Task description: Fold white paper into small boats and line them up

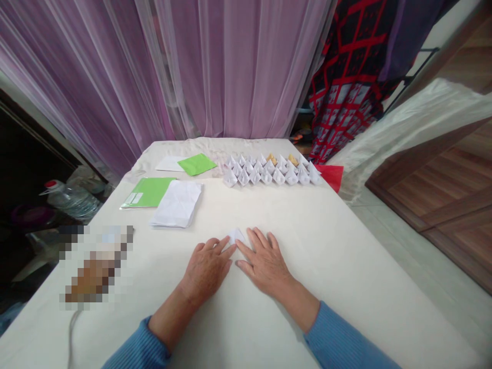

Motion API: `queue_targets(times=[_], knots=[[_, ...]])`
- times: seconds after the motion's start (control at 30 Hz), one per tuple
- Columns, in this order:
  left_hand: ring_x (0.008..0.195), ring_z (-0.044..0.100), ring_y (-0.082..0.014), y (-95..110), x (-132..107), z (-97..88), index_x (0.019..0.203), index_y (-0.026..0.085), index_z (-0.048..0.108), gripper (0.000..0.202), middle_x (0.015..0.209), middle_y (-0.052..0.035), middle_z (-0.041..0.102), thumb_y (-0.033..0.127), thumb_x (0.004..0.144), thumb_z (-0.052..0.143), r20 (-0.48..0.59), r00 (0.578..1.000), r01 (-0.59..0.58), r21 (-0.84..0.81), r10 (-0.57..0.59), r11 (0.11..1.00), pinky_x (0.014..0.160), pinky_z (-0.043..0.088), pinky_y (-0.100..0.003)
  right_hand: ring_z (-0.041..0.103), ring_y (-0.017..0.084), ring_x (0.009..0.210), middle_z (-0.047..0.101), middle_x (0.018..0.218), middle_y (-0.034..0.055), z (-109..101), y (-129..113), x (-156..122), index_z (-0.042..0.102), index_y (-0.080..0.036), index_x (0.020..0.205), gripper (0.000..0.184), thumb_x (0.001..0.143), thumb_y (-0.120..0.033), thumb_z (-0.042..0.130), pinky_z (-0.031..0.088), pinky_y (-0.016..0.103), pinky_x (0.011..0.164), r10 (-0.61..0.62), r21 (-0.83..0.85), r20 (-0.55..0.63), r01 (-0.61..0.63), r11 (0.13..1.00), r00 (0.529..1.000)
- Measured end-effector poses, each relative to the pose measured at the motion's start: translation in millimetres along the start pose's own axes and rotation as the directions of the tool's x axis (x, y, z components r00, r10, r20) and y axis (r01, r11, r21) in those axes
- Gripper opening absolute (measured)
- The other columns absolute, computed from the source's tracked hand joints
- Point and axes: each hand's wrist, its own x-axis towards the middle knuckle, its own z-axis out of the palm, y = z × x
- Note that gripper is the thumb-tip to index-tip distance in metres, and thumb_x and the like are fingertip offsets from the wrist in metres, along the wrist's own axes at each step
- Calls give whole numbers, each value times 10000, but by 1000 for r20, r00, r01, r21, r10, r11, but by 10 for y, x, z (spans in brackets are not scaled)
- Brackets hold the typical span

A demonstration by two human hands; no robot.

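A small folded piece of white paper (236, 236) lies flat on the table between my two hands. My left hand (207, 267) rests at its left side, palm down, with its fingertips on or beside the near edge of the paper. From the right, my right hand (266, 261) lies flat with its fingers spread, the index fingertip touching the paper's lower corner. Neither hand is closed around anything. Part of the paper is covered by the fingertips.
Rows of folded white paper boats (266, 177) stand at the back right, two yellowish pieces among them. Left of centre lie a stack of white sheets (177, 204), a green packet (151, 190) and green paper (198, 164). A blurred-out object (96, 269) with a cable lies at the left.
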Motion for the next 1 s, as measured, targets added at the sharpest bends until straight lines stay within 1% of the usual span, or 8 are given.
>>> queue_targets(times=[0.1, 0.2, 0.4, 0.5, 0.67, 0.73, 0.8, 1.0], knots=[[1121, 577, -248, -4, 19, -31, 1283, 315, 573, 387, 1357, -17, 596, 245, 903, 560, 20, 1000, -1, -5, 1, 1000, 860, 487, -412, 297, 314, 1405, 369, 1524, 122, -26, 10, 7, 486, -355, 1389, 474, 943, -512, 467, 202, 566, 1094, -19, 11, 15, 19, 1000, 1000], [1122, 579, -251, -1, 29, -57, 1268, 307, 588, 362, 1362, -15, 592, 247, 913, 545, 40, 999, -1, -7, 2, 1000, 865, 487, -422, 295, 320, 1405, 381, 1517, 121, -42, 2, 9, 490, -349, 1387, 477, 939, -511, 472, 200, 572, 1093, 14, 0, 7, -14, 1000, 1000], [1104, 585, -261, 18, 42, -72, 1227, 294, 627, 313, 1340, -26, 609, 271, 934, 518, 34, 999, 19, -20, -19, 1000, 862, 481, -436, 286, 330, 1406, 388, 1509, 150, -30, -35, 12, 476, -240, 1405, 526, 949, -500, 438, 209, 587, 1086, 135, -9, -6, -135, 991, 991], [1075, 597, -256, 11, 84, -77, 1176, 297, 659, 279, 1290, -28, 639, 285, 938, 516, 11, 999, 39, -72, -38, 997, 850, 479, -420, 295, 323, 1400, 381, 1513, 155, -12, -24, 21, 464, -210, 1409, 544, 949, -499, 432, 221, 581, 1086, 151, 11, -10, -151, 988, 988], [982, 614, -214, -18, 204, 49, 981, 233, 692, 188, 1077, -55, 689, 331, 927, 541, -92, 982, 140, -218, -164, 966, 852, 466, -358, 306, 314, 1397, 388, 1506, 156, 14, 9, 30, 477, -216, 1395, 512, 946, -461, 454, 203, 561, 1106, 145, 53, -16, -144, 988, 989], [999, 598, -239, -23, 247, 142, 1020, 210, 663, 231, 1068, -74, 670, 384, 876, 612, -156, 953, 223, -216, -260, 950, 858, 458, -375, 311, 314, 1396, 394, 1503, 152, 16, 12, 32, 492, -232, 1386, 492, 944, -447, 464, 199, 555, 1112, 138, 65, -12, -137, 988, 990], [1032, 576, -268, -20, 279, 217, 1082, 205, 635, 317, 1108, -93, 648, 406, 838, 653, -196, 929, 277, -195, -315, 941, 864, 444, -401, 315, 315, 1396, 395, 1502, 149, 13, 9, 33, 505, -247, 1377, 474, 943, -433, 473, 195, 554, 1115, 134, 73, -12, -133, 988, 991], [1038, 570, -277, -1, 325, 247, 1057, 208, 597, 322, 1083, -81, 653, 366, 795, 697, -190, 920, 305, -202, -343, 931, 869, 413, -406, 330, 320, 1390, 414, 1490, 152, -4, 2, 38, 520, -241, 1362, 462, 930, -406, 502, 208, 559, 1112, 130, 115, -26, -126, 985, 991]])
